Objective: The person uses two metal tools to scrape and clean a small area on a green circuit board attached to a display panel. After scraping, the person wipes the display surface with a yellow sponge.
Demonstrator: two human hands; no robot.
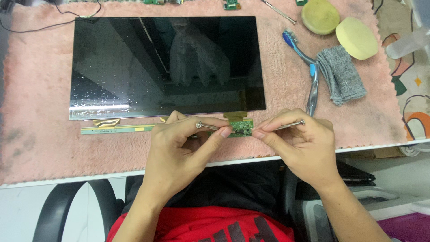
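Note:
A bare black display panel (168, 67) lies flat on a pink fuzzy mat (36, 134). Along its near edge runs a thin strip board (116, 129) joined by gold flex tabs, ending in a small green circuit board (243, 127). My left hand (181, 150) pinches a thin metal tool whose tip rests at the green board. My right hand (300, 143) grips a slim metal tool (291, 125) pointing left at the same board. Both hands meet over the board at the mat's front edge.
A blue and grey toothbrush (312, 76), a folded grey cloth (342, 74) and two round yellow sponges (320, 16) lie at the right of the mat. Small green boards sit at the far edge. A black cable (45, 27) runs at the far left. A chair arm (67, 210) is below.

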